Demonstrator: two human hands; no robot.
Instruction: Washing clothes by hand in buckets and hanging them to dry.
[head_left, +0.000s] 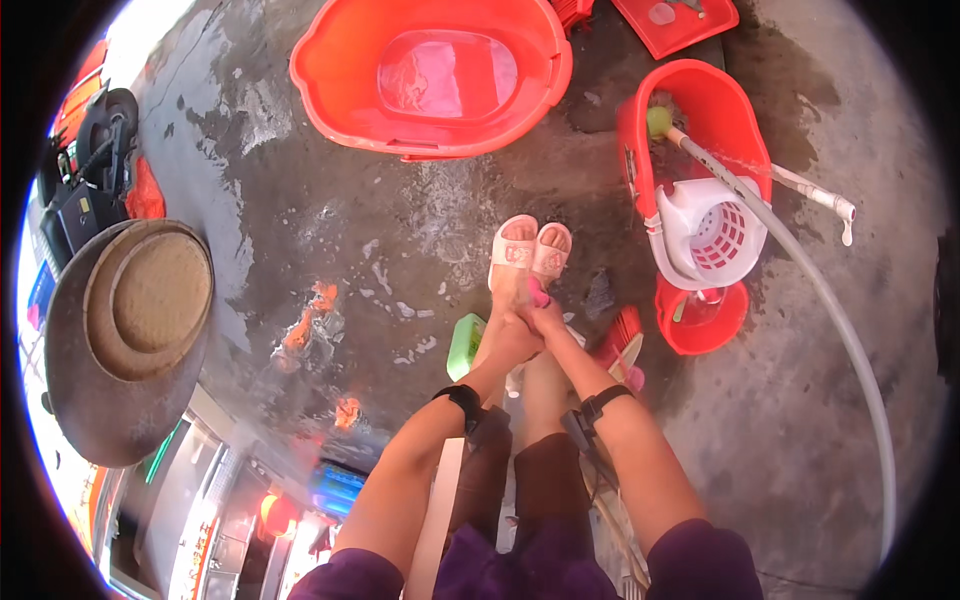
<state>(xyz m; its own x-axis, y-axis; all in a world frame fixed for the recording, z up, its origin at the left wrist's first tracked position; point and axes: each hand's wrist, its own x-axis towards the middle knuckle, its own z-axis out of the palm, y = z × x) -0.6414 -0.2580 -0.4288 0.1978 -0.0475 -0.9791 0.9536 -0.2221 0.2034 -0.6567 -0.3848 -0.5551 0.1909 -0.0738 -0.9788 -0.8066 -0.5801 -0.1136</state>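
Note:
My left hand (512, 339) and my right hand (545, 315) are close together above my feet, in front of my shins. A small pink object (538, 291) shows at the fingers of my right hand; blur hides what it is and how it is held. Whether my left hand grips anything cannot be made out. Just beyond the hands are my feet in pale pink slide sandals (513, 253). A green plastic container (466, 346) stands left of my shins. A brush with red bristles (622, 335) lies to their right.
A large red plastic tub (337, 97) stands ahead. At the right are a red mop bucket (643, 161) with a white wringer (671, 247), a grey hose (847, 322), a white pipe (817, 193) and a small red bucket (701, 341). Round woven trays (161, 292) are at the left. The concrete floor is wet.

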